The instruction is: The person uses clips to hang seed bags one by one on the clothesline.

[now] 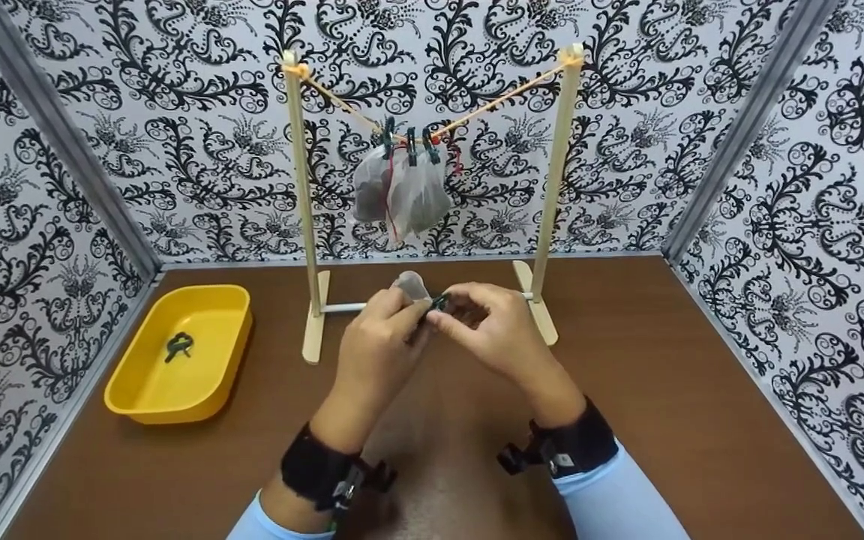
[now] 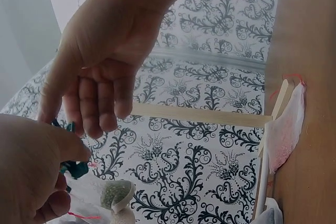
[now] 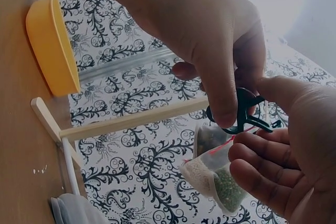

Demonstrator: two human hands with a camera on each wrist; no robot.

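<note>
My left hand (image 1: pixel 383 330) and right hand (image 1: pixel 496 322) meet in front of a wooden stand, both on a dark green spring clip (image 3: pixel 244 111). In the right wrist view, the left thumb presses on the clip's body while the fingers behind are partly hidden. The right thumb and fingers pinch the clip's other end. Just beyond the left hand, a pale mesh bag (image 1: pixel 411 283) shows by the stand's white rod. Past the right hand, a white bag with pinkish contents (image 2: pixel 286 135) lies at the stand's foot.
Orange cord (image 1: pixel 507 97) sags between two wooden posts (image 1: pixel 552 187). Several filled mesh bags (image 1: pixel 421 195) with red drawstrings hang from it by dark clips (image 1: pixel 412 146). A yellow tray (image 1: pixel 177 401) at left holds dark clips (image 1: pixel 178 345). Patterned walls enclose the brown table (image 1: pixel 664 390).
</note>
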